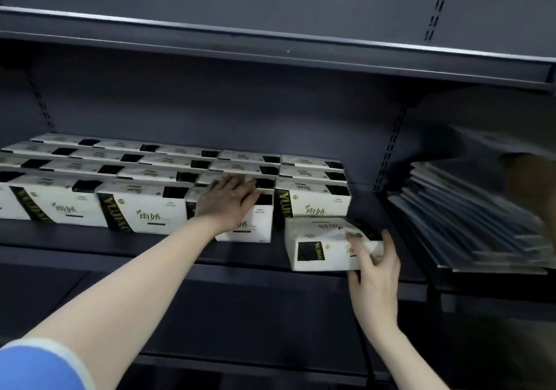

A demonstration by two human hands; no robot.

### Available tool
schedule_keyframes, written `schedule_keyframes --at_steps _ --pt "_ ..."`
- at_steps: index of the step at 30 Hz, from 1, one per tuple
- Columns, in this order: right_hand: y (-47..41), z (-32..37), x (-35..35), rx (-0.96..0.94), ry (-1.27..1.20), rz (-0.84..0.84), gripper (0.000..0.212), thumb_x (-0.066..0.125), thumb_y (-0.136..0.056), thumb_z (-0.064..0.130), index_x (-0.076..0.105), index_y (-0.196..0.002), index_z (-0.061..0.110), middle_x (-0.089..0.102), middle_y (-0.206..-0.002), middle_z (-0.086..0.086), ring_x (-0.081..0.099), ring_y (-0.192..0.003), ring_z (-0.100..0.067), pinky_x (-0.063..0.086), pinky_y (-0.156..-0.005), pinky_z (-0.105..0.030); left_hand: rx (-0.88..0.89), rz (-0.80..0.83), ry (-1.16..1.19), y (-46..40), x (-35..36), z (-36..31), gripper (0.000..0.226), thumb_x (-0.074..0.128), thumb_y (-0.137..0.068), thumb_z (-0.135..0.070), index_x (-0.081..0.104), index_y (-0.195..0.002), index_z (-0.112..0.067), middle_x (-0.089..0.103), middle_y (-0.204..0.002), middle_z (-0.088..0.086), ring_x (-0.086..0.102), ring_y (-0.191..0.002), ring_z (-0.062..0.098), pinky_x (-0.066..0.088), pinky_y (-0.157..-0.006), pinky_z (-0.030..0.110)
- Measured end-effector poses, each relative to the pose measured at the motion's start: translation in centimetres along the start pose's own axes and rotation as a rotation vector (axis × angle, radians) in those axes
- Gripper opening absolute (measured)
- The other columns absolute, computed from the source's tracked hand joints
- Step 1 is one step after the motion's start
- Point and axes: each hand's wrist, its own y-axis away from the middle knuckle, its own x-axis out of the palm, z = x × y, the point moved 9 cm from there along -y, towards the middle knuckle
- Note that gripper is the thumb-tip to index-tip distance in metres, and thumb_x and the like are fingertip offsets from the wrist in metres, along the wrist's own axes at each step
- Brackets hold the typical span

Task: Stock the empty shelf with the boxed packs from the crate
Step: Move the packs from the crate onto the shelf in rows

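Several white boxed packs (147, 206) with black and gold lettering stand in rows on the dark shelf (168, 251). My left hand (230, 198) lies flat with straight fingers on top of a front-row pack (255, 230). At the shelf's front right edge a loose pack (322, 246) lies tilted. My right hand (374, 272) grips its right end, fingers on the top face and thumb underneath. The crate is out of view.
An upper dark shelf (270, 52) overhangs the stocked one. To the right, a neighbouring shelf carries a slanted stack of flat grey sheets (469, 212). A lower shelf edge (240, 359) runs beneath my arms. Slotted uprights flank the bay.
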Motion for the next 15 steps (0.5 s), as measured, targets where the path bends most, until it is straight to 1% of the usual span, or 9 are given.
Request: schedule_keyframes --at_steps 2,6,8,11,13,15 --pt "0.3 0.4 0.1 0.058 -0.032 -0.018 0.077 0.054 -0.069 -0.021 0.047 -0.124 0.033 0.022 -0.145 -0.024 0.037 -0.105 -0.030 0.046 -0.082 -0.047 0.000 -0.003 0.004 -0.1 0.0 0.1 0.055 0.014 -0.098 -0.055 0.015 -0.150 -0.037 0.012 -0.160 -0.005 0.005 -0.147 0.016 0.003 -0.119 0.035" --pt "-0.1 0.9 0.3 0.070 0.003 0.009 0.077 0.054 -0.069 -0.020 0.047 -0.125 0.032 0.021 -0.145 -0.023 0.041 -0.105 -0.036 0.047 -0.080 -0.047 0.007 -0.007 0.007 -0.1 0.1 0.1 0.055 0.013 -0.098 -0.055 0.015 -0.150 -0.037 0.012 -0.160 -0.004 0.005 -0.147 0.017 0.003 -0.119 0.036" --pt "-0.1 0.9 0.3 0.077 0.024 0.014 0.077 0.058 -0.067 -0.019 0.044 -0.125 0.030 0.024 -0.144 -0.025 0.042 -0.105 -0.039 0.047 -0.078 -0.047 0.007 -0.009 0.010 -0.2 0.1 0.2 0.055 0.013 -0.098 -0.056 0.015 -0.150 -0.037 0.012 -0.160 -0.004 0.005 -0.147 0.017 0.003 -0.119 0.036" --pt "0.1 0.3 0.1 0.141 0.061 0.015 0.078 0.070 -0.069 -0.006 0.037 -0.130 0.028 0.033 -0.135 -0.029 0.048 -0.098 -0.045 0.048 -0.072 -0.045 0.005 -0.012 0.012 -0.3 0.2 0.2 0.055 0.013 -0.098 -0.056 0.016 -0.150 -0.037 0.012 -0.160 -0.005 0.005 -0.147 0.017 0.004 -0.119 0.037" --pt "0.1 0.0 0.3 0.188 0.050 0.057 0.080 0.072 -0.073 0.003 0.033 -0.136 0.032 0.037 -0.128 -0.025 0.053 -0.092 -0.041 0.047 -0.067 -0.040 0.011 -0.014 0.014 -0.3 0.2 0.3 0.056 0.013 -0.098 -0.056 0.016 -0.150 -0.037 0.013 -0.160 -0.005 0.005 -0.147 0.017 0.004 -0.119 0.037" --pt "-0.3 -0.2 0.3 0.223 0.026 0.079 0.076 0.069 -0.079 0.008 0.033 -0.140 0.036 0.038 -0.126 -0.020 0.053 -0.080 -0.033 0.040 -0.061 -0.032 0.019 -0.012 0.016 -0.3 0.2 0.3 0.055 0.013 -0.098 -0.055 0.015 -0.150 -0.037 0.014 -0.160 -0.005 0.005 -0.147 0.018 0.004 -0.119 0.038"
